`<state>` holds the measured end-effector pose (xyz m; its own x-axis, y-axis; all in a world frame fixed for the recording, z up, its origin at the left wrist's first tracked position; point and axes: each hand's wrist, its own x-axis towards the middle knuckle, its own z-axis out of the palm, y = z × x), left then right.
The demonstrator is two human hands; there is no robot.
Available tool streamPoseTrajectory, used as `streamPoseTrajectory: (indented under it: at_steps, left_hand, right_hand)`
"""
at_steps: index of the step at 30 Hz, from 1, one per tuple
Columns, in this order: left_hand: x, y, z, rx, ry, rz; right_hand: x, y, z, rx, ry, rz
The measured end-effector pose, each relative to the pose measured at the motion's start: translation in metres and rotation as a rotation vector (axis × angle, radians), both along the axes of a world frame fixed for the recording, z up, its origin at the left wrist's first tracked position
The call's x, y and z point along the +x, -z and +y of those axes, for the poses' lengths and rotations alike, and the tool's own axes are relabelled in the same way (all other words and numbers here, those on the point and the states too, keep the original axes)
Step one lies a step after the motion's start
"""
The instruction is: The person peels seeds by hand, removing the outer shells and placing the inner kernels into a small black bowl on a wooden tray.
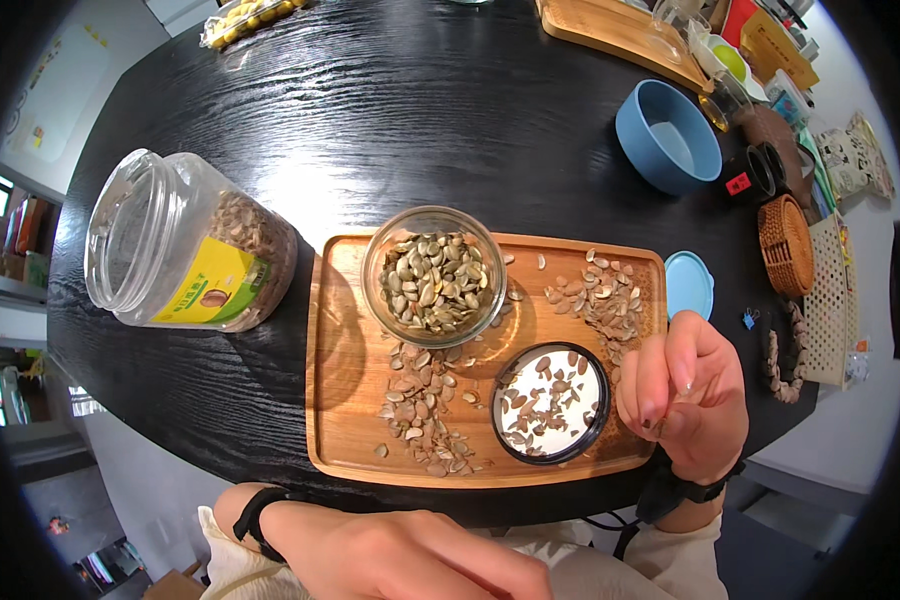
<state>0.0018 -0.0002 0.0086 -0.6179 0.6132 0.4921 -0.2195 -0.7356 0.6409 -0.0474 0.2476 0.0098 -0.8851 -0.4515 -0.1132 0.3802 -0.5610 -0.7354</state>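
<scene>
At the right end of the wooden tray [342, 440], my right hand [685, 395] is closed in a pinch on a small pumpkin seed, mostly hidden by the fingertips. My left hand [400, 555] lies low over my lap, its visible finger stretched out; the other fingers are cut off by the lower edge. A glass bowl [435, 275] of green pumpkin seed kernels stands on the tray. In front of it to the right, a black-rimmed white lid [545, 408] carries scattered seeds. Cracked shells [425, 405] lie in a left pile, with more shells [605, 295] at right.
An uncapped clear plastic jar [195, 245] of brown seeds stands left of the tray. Beyond its right side are a blue bowl [668, 137], a light-blue lid [689, 285] and a woven basket [786, 246]. Another wooden tray [610, 35] lies at the far right.
</scene>
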Motion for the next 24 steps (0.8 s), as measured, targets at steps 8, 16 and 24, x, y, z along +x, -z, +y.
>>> streamPoseTrajectory:
  at_steps: [8,16,24]
  left_hand:
    - [-0.001,0.003,-0.005,-0.056,0.019,-0.011]
    - [-0.011,0.001,-0.009,-0.132,-0.062,0.127]
    - [-0.007,-0.021,-0.016,-1.207,-0.867,0.542]
  right_hand:
    - [-0.001,0.0,-0.001,0.013,-0.007,-0.003]
    - [-0.002,0.001,0.002,0.013,-0.015,0.004]
    - [0.002,-0.006,0.002,-0.075,-0.08,0.037]
